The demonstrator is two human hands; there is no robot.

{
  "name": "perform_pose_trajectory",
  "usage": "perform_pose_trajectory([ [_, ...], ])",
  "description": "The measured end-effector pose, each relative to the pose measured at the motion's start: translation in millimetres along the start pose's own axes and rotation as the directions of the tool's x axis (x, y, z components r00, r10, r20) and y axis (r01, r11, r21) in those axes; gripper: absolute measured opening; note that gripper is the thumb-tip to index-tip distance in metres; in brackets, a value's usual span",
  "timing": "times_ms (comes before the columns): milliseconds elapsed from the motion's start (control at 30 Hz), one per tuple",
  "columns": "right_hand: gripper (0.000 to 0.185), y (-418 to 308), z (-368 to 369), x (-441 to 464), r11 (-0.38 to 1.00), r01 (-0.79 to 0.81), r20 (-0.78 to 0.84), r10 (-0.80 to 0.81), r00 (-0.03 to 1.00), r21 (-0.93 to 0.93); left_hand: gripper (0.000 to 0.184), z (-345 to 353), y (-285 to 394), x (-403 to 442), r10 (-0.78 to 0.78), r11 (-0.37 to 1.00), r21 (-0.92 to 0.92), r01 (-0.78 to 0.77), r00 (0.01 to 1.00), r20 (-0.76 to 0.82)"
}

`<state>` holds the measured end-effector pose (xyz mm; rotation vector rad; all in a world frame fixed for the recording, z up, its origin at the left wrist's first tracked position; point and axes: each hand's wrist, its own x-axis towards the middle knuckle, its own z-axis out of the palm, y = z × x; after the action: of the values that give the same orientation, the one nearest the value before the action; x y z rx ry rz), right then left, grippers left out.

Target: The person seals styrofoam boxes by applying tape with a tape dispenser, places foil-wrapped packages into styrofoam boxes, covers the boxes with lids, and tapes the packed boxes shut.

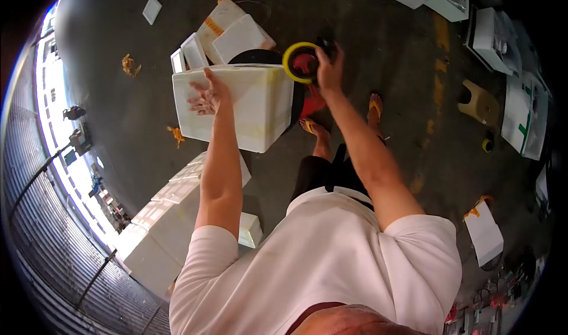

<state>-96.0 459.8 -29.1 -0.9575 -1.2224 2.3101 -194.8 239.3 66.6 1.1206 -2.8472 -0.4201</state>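
Note:
A large white foam box [248,107] stands in front of me, raised above the floor on something mostly hidden beneath it. My left hand [208,95] lies against the side of this box with its fingers spread. To the right of the box, my right hand [331,68] is closed around a tape dispenser [303,63] that carries a yellow-rimmed roll and has a red part at its centre. The dispenser is close to the box's right edge; I cannot tell whether it touches. Below it, a red object [313,101] shows partly behind the box.
More white foam boxes and lids [239,36] lie beyond the box. Stacked white boxes [171,205] stand at lower left. On the right are a beige stool [478,103], a tape roll [487,145] and white boxes [518,113]. Orange scraps [130,66] lie on the floor.

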Motion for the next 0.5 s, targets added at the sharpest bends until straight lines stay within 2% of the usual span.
perform_pose_trajectory([
  [67, 0.059, -9, 34, -27, 0.971, 0.178, -0.064, -0.19, 0.98, -0.161, 0.095, 20, -11, 21, 0.002, 0.999, -0.049, -0.003, 1.0, -0.028],
  [100, 0.061, -18, 33, -53, 0.985, 0.129, 0.033, -0.126, 0.991, -0.112, 0.095, 26, -16, 29, -0.004, 0.995, -0.105, 0.0, 0.999, -0.039],
  [133, 0.063, 7, 23, -81, 0.954, 0.184, 0.054, -0.177, 0.983, -0.238, 0.095, 24, -11, 29, -0.002, 0.994, -0.113, -0.002, 0.999, -0.039],
  [233, 0.064, 4, -8, -134, 0.938, 0.168, 0.102, -0.144, 0.984, -0.303, 0.092, 10, 0, 10, -0.075, 0.996, -0.046, 0.073, 0.995, -0.058],
  [300, 0.064, -7, -26, -132, 0.952, 0.108, 0.371, 0.006, 0.929, -0.285, 0.092, 6, 4, 9, -0.069, 0.997, -0.039, 0.067, 0.997, -0.046],
  [333, 0.064, -8, -20, -115, 0.971, 0.127, 0.308, -0.06, 0.95, -0.204, 0.091, 12, 2, 14, -0.077, 0.995, -0.062, 0.072, 0.995, -0.066],
  [367, 0.064, -8, -12, -91, 0.971, 0.134, 0.306, -0.068, 0.95, -0.2, 0.091, 18, -5, 19, -0.09, 0.994, -0.076, 0.084, 0.992, -0.084],
  [433, 0.065, -35, 19, -44, 0.991, 0.127, -0.009, -0.128, 0.992, -0.037, 0.091, 6, 6, 6, -0.103, 0.994, -0.035, 0.101, 0.991, -0.084],
  [467, 0.065, -30, 30, -40, 0.991, 0.127, 0.002, -0.127, 0.992, -0.037, 0.091, 6, 6, 5, -0.103, 0.995, -0.024, 0.102, 0.992, -0.078],
  [500, 0.065, -22, 43, -41, 0.967, 0.209, -0.047, -0.217, 0.975, -0.144, 0.092, 3, 3, 4, -0.11, 0.994, -0.017, 0.109, 0.991, -0.078],
])
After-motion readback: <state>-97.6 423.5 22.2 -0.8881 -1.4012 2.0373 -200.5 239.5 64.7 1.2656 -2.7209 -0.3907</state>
